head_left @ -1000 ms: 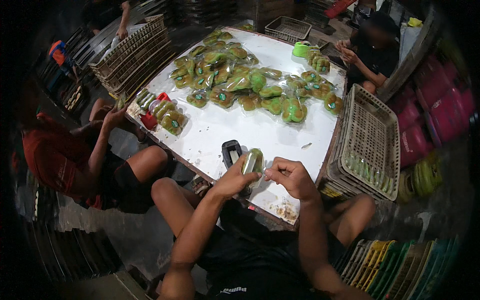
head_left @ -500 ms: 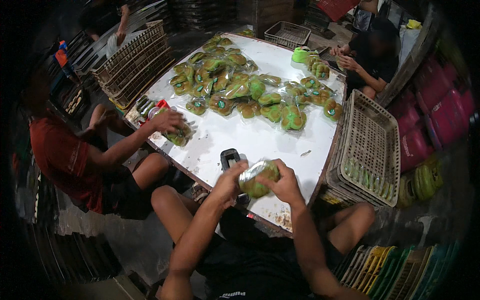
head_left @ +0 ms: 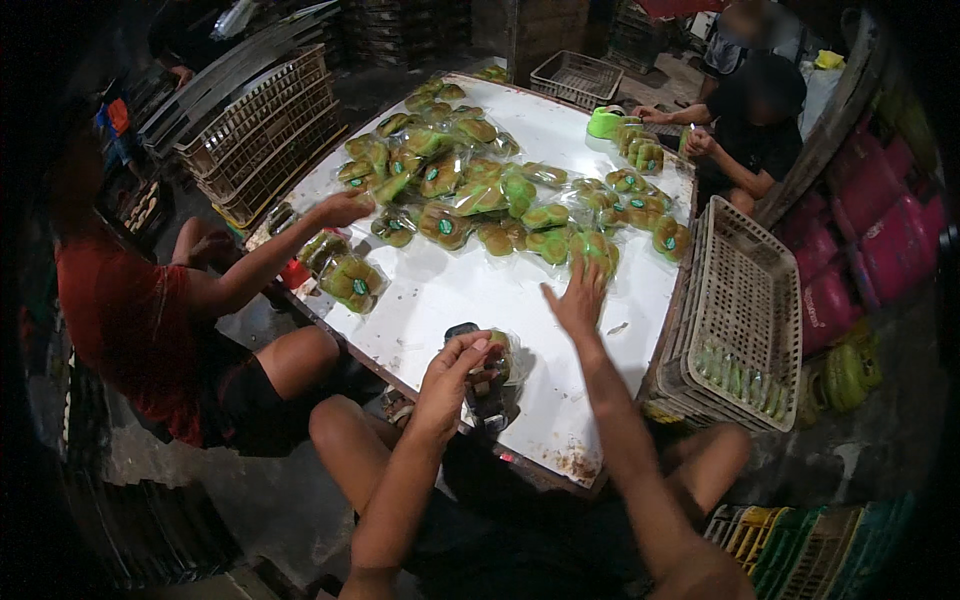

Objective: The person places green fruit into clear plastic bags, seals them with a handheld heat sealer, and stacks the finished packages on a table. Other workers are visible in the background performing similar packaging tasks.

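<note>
In the head view, the person's right hand (head_left: 579, 300) is now reaching out over the white table (head_left: 420, 335), away from the bagged bread that both hands were holding half a second earlier. Its fingers are spreading well apart over the near side of a light green packet (head_left: 592, 242), which is lying at the near edge of the pile (head_left: 442, 180); they are not closing on it, and whether they are touching the plastic I cannot tell. The left hand (head_left: 445, 388) is staying low by the black tape dispenser (head_left: 492, 402), thumb and fingertips coming close together. Another bread packet (head_left: 498, 342) is showing just beyond those fingertips, partly hidden, and I cannot tell whether they are gripping it. So the two-handed hold is giving way to each hand being at a different packet. On the left, a co-worker in a red shirt (head_left: 125, 310) is stretching an arm toward the pile, no longer reaching over the packets (head_left: 352, 283) by the table's left edge
</note>
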